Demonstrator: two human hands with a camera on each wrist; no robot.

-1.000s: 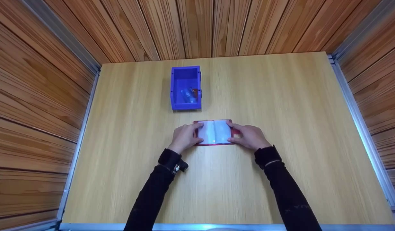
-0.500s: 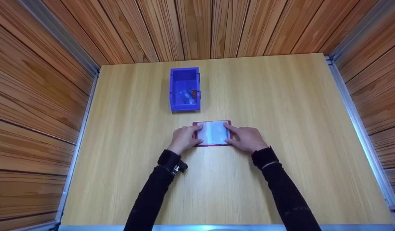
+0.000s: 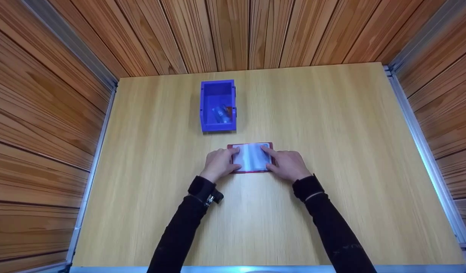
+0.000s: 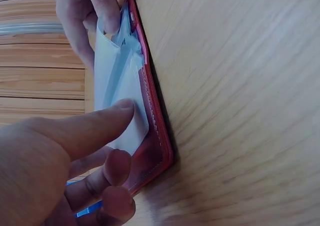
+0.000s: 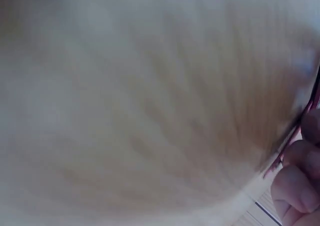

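Note:
A small red card holder (image 3: pixel 252 173) lies spread on the table, its clear plastic sleeves (image 3: pixel 251 157) facing up. My left hand (image 3: pixel 219 163) holds its left side, index finger near the far corner and thumb near the close one. In the left wrist view the left thumb (image 4: pixel 107 123) lies on the sleeves, other fingers curled beside the stitched red cover (image 4: pixel 155 116). My right hand (image 3: pixel 290 163) is at the right side, index finger reaching over a lifted sleeve and thumb at the near edge. Curled right fingers (image 5: pixel 300 181) show by the cover in the right wrist view.
Beyond the card holder stands a blue-purple plastic bin (image 3: pixel 218 89) with a clear plastic item (image 3: pixel 222 114) and a small orange-brown item (image 3: pixel 229 110) inside. Wood-panelled walls (image 3: pixel 233 34) and metal rails (image 3: pixel 426 151) bound the wooden table (image 3: pixel 331 113).
My right hand has shifted left, its index finger now farther over the sleeves. The right-hand sleeve has lifted and bends. The left hand stays nearly in place.

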